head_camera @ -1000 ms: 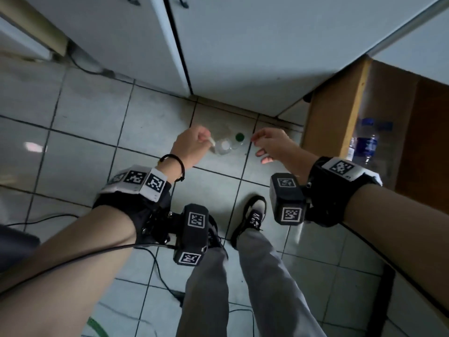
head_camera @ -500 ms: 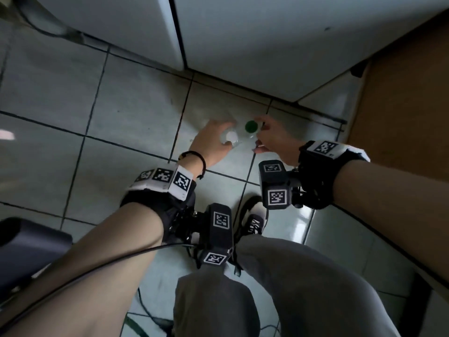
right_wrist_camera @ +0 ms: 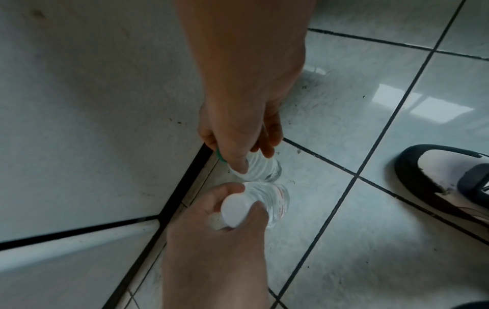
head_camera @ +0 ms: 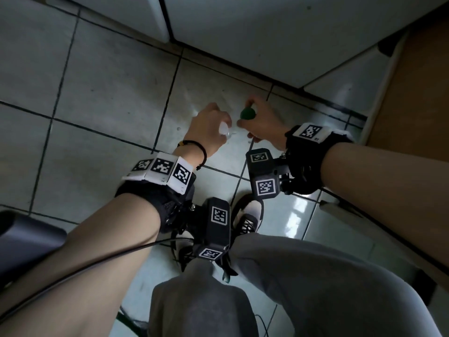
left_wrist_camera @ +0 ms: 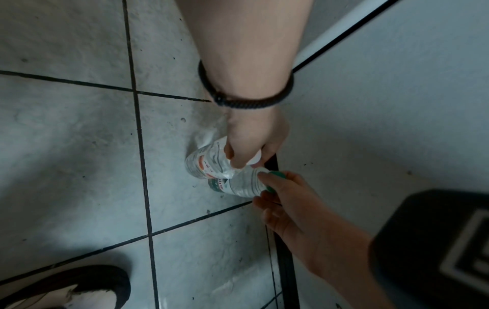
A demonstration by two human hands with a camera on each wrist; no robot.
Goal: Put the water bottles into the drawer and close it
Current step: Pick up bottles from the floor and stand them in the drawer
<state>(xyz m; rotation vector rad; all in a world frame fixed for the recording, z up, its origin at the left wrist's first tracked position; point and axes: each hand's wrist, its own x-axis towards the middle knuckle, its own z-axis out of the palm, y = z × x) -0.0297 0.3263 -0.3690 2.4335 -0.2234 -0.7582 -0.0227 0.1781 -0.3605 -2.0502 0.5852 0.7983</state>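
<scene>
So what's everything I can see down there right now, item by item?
white-capped bottle: one, clear, standing on the floor, cap end held by the left hand.
green-capped bottle: one, clear, on the floor right beside the first, cap end held by the right hand.
floor tiles: many, pale grey with dark grout.
cabinet doors: two, white, behind the bottles.
wooden panel: one, brown, far right.
dark object: one, at the left edge; cannot tell what it is.
cable: one, black, across the left forearm.
shoe: one, white and black.
trousers: grey.
wrist cameras: two, black, with square markers.
left hand, right hand: one each.
</scene>
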